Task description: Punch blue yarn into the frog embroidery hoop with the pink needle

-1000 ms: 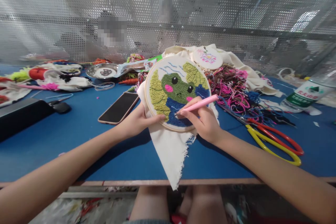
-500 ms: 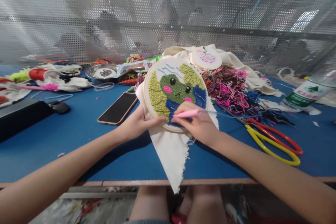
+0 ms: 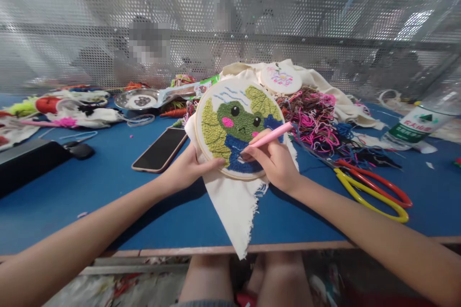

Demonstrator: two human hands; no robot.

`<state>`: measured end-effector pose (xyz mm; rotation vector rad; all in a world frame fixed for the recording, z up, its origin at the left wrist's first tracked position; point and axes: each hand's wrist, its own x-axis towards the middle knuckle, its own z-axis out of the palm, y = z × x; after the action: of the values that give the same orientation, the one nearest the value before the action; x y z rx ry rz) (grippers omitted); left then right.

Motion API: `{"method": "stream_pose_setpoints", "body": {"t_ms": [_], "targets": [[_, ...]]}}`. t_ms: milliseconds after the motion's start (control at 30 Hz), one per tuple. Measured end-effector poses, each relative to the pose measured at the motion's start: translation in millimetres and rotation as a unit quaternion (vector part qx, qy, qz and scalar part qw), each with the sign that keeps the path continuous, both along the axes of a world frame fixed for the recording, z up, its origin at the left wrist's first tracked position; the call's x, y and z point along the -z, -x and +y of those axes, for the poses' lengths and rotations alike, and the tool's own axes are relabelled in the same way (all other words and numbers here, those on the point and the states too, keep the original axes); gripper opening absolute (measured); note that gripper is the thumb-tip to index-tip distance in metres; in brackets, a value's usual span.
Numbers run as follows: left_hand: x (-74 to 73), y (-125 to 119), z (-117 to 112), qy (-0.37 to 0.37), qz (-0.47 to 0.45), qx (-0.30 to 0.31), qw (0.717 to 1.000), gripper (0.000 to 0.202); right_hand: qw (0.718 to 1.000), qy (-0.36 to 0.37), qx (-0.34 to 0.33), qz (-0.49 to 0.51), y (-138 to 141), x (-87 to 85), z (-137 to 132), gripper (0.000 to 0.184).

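My left hand [image 3: 189,168] grips the lower left rim of a round embroidery hoop [image 3: 197,127], thumb on top and fingers hidden beneath. Stretched in it is white cloth [image 3: 230,211] with a looped-yarn picture of a green frog [image 3: 240,122], yellow-green leaves and a blue area. The cloth's frayed corner hangs over the table edge. My right hand [image 3: 277,160] is closed around a pink punch needle [image 3: 272,134], its handle tilted up to the right and its tip at the blue yarn area. Blue yarn trails from the handle's upper end.
Right of the hoop lie scissors [image 3: 374,187] with red and yellow handles, tangled yarn [image 3: 313,120] and a water bottle [image 3: 418,124]. A phone [image 3: 160,149], metal dish [image 3: 124,100] and black case [image 3: 32,160] are on the left. A smaller hoop [image 3: 281,79] lies behind; perforated metal screen [image 3: 306,9] beyond.
My right hand has tipped the punch needle more upright, and its tip has shifted up and right across the blue area. My left hand keeps its hold on the hoop.
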<state>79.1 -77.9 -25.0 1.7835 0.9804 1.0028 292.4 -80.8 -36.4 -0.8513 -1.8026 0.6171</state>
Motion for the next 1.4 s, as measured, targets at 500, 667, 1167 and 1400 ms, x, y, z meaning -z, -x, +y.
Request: {"method": "stream_pose_setpoints", "body": {"t_ms": [500, 667, 1167, 1400], "targets": [[-5.2, -3.0, -5.2, -0.03, 0.011, 0.009, 0.999, 0.041, 0.994, -0.062, -0.016, -0.09, 3.4, -0.9, 3.2, 0.015], [-4.5, -3.0, -3.8, -0.021, 0.003, 0.011, 1.0, 0.04, 0.994, -0.062, -0.002, -0.085, 4.0, 0.3, 2.8, 0.012], [-0.8, -1.6, 1.3, 0.005, -0.014, 0.005, 1.0, 0.041, 0.998, 0.033, -0.022, 0.05, -0.6, 5.4, 4.9, 0.021], [0.1, -1.2, 2.5, -0.003, -0.01, 0.008, 1.0, 0.04, 0.997, 0.037, -0.032, 0.055, -1.2, 4.2, 4.7, 0.019]]}}
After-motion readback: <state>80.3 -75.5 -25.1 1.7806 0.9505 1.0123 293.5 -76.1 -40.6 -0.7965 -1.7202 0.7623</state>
